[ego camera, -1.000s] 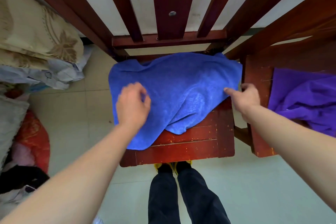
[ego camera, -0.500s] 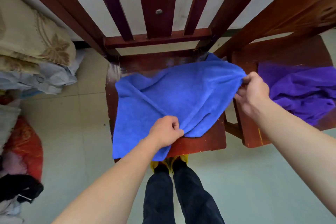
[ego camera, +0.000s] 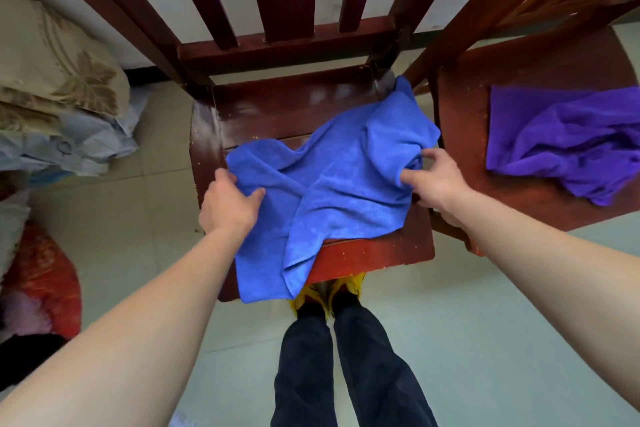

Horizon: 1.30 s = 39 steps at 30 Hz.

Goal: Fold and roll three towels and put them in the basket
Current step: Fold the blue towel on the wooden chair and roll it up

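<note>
A wooden chair (ego camera: 277,107) carries the rumpled blue towel (ego camera: 339,184), one corner hanging off the seat's front. The left hand (ego camera: 228,204) pinches the towel's left edge, thumb on top. The right hand (ego camera: 436,180) has its fingers (ego camera: 433,155) pinching a bunched fold on the right.

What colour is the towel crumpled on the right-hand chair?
The towel is plain purple, with no pattern; the head view shows it best.
</note>
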### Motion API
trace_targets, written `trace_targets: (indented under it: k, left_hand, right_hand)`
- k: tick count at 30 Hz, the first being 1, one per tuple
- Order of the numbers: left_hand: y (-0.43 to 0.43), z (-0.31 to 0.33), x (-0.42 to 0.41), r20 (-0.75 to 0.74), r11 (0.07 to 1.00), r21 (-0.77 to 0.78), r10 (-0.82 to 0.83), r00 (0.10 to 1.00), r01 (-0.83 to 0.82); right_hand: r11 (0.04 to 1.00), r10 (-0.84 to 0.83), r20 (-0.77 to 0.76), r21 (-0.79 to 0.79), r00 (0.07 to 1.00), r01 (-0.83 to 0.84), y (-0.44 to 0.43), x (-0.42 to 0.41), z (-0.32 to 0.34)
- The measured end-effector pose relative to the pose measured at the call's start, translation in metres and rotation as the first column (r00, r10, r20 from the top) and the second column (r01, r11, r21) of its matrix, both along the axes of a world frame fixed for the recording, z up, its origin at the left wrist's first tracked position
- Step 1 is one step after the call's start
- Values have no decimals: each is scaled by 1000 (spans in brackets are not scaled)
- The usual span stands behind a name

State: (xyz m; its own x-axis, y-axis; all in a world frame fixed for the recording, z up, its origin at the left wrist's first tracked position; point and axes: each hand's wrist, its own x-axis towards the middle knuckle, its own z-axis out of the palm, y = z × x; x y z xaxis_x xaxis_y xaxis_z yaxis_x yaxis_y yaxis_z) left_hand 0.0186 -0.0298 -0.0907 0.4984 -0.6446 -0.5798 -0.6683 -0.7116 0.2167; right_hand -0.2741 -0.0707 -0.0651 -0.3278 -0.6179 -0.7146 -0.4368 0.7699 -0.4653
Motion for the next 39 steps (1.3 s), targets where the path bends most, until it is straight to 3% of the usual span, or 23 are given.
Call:
trace_targets:
  k: [3, 7, 9, 12, 14, 15, 17, 18, 20, 22, 26, 30, 32, 34, 36, 39]
  left_hand:
    - [-7, -4, 2, -32, 996, 67, -51, 998, 53]
    - [-34, 10, 3, -13, 988, -145, 49, 999, -50]
    - [-50, 19, 5, -46, 963, -261, 52, 998, -63]
    - [-55, 32, 10, -86, 945, -320, 47, 995, -72]
    - [-42, 33, 13, -56, 957, -264, 113, 992, -124]
    - [-30, 29, 17, -23, 965, -205, 164, 986, -165]
    - [-2, 20, 20, -37, 958, -40, 282, 959, -283]
    - [12, 18, 16, -116, 938, 63, 346, 931, -341]
    - [36, 19, -1, -314, 868, 290, 484, 817, -403]
    - [49, 14, -21, -405, 821, 398, 557, 725, -409]
    - [46, -2, -35, -450, 785, 310, 618, 645, -536]
    - [49, -7, -16, -372, 812, 189, 580, 725, -552]
    - [52, -2, -1, -364, 788, 165, 608, 706, -593]
    - [50, 2, 13, -354, 736, 143, 662, 660, -661]
    - [43, 5, 25, -369, 668, 117, 716, 592, -735]
    - [27, -3, 37, -380, 626, 84, 740, 555, -776]
  right_hand:
    - [995, 41, -5, 96, 999, -40, 22, 5, -20]
    - [983, -59, 24, 178, 998, 54, 57, 23, -12]
    - [959, 22, 85, 281, 996, -45, 80, 29, -6]
    - [828, 333, 159, 421, 929, -369, 93, 33, 8]
    - [771, 561, -7, 370, 828, -519, 81, 34, 15]
    - [787, 599, -147, 286, 787, -546, 69, 35, 20]
    - [832, 533, -340, 48, 774, -552, 34, 36, 25]
    - [829, 504, -375, -41, 778, -557, 15, 35, 24]
    - [770, 577, -394, -29, 715, -637, -17, 30, 14]
    - [733, 657, -370, 113, 656, -670, -29, 25, 2]
    - [681, 732, -272, 257, 625, -686, 13, 26, -16]
    - [691, 696, -36, 306, 718, -655, 85, 29, -15]
    - [655, 712, 32, 331, 701, -680, 98, 31, -13]
    - [622, 753, -15, 342, 658, -704, 84, 37, -9]
    - [661, 749, -162, 262, 643, -704, 54, 46, -8]
    - [795, 588, -294, 36, 754, -606, -7, 68, -9]
